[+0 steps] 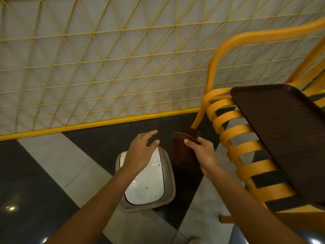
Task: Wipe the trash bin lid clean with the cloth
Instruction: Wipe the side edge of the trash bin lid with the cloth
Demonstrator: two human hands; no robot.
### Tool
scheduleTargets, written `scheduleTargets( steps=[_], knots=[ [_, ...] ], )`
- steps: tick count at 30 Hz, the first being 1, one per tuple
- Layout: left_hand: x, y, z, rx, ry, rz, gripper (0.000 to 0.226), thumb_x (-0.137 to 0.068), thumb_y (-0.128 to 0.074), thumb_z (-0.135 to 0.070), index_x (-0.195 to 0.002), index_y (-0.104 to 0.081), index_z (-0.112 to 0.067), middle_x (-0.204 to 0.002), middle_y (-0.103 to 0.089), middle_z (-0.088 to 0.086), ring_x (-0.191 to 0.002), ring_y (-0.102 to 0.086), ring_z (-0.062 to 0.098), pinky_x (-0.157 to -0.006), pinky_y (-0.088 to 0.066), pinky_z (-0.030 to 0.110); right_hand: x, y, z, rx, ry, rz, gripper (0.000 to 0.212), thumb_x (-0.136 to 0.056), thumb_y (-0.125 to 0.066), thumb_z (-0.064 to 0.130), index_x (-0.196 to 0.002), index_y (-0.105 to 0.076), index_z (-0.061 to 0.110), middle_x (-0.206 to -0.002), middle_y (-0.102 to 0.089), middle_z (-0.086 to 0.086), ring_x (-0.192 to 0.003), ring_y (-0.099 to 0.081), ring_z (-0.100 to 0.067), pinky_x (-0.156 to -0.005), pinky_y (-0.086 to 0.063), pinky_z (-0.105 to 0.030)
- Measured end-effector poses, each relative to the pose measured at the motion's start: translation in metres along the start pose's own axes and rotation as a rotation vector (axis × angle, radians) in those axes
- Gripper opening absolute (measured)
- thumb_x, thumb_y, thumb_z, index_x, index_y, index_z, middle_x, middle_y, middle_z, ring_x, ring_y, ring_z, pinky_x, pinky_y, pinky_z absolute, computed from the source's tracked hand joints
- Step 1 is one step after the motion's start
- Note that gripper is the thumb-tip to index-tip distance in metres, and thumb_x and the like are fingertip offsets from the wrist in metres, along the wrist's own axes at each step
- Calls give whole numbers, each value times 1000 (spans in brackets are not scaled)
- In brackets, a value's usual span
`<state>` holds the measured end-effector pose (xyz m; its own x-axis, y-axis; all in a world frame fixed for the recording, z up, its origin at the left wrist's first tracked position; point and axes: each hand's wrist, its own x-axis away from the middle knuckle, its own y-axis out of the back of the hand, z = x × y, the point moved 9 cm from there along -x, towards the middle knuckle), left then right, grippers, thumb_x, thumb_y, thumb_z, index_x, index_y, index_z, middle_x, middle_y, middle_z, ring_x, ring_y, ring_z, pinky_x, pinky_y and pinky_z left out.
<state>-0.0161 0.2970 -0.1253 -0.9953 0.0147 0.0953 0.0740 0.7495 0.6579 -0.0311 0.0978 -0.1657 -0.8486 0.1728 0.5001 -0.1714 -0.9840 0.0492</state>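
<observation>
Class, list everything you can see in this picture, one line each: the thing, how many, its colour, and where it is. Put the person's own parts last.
trash bin lid: one, white with brown spots, on the grey bin on the floor, centre.
cloth: one, dark brown, hanging from the right hand, right of the bin.
tray: one, dark brown, lying on the chair at right.
chair: one, yellow, slatted, at right.
fence: one, yellow wire mesh, across the back.
floor: dark and light grey tiles, below.
left hand: one, open, over the lid's far end.
right hand: one, pinching the cloth.
</observation>
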Motion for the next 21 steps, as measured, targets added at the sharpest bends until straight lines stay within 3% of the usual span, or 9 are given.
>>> scheduleTargets(
  steps=[3,6,9,13,16,18,21],
  knots=[
    [-1,-5,30,-283,-8,45,39,-96,-42,-29,-135,-42,-30,-142,-42,0,-131,-38,19,-109,-33,38,-14,12,1,467,144,-154,23,-90,-55,21,-111,-58,12,-111,-63,-9,-107,-59,-24,-95,-48,-37],
    [2,-29,44,-471,-47,159,42,-99,-33,-28,-141,-32,-31,-151,-29,-2,-139,-26,18,-113,-21,36,-19,-11,-22,614,117,-90,27,-91,-53,17,-118,-52,14,-120,-59,-7,-113,-56,-21,-94,-44,-32],
    [-2,-49,47,-557,-80,216,44,-100,-26,-29,-144,-21,-33,-154,-21,-4,-142,-17,16,-115,-15,34,-23,-49,-50,512,73,52,40,-91,-52,17,-129,-39,20,-127,-53,-5,-119,-52,-21,-96,-43,-33],
    [-7,-65,49,-653,-102,253,45,-100,-19,-34,-145,-13,-35,-155,-17,-7,-144,-11,14,-116,-10,33,-29,-60,-76,274,56,63,18,-92,-48,37,-108,-52,30,-115,-57,1,-116,-50,-19,-101,-42,-38],
    [-7,-67,51,-685,-121,238,46,-100,-16,-39,-145,-13,-35,-155,-17,-6,-144,-11,15,-116,-8,33,-32,-56,-101,74,-72,65,40,-88,-48,51,-119,-55,28,-128,-53,0,-122,-46,-18,-105,-39,-45],
    [-5,-68,53,-645,-104,239,55,-93,-8,-47,-145,-12,-33,-155,-15,-6,-144,-8,15,-116,-4,32,-30,-60,-107,-30,-96,109,42,-90,-48,48,-125,-52,26,-126,-56,3,-117,-52,-15,-104,-41,-43],
    [-3,-69,57,-587,-84,239,67,-83,-3,-50,-146,-6,-28,-156,-12,-7,-144,-4,13,-116,1,30,-29,-64,-95,-38,31,102,35,-94,-46,34,-129,-49,27,-124,-58,7,-115,-53,-11,-103,-42,-37]
  ],
)
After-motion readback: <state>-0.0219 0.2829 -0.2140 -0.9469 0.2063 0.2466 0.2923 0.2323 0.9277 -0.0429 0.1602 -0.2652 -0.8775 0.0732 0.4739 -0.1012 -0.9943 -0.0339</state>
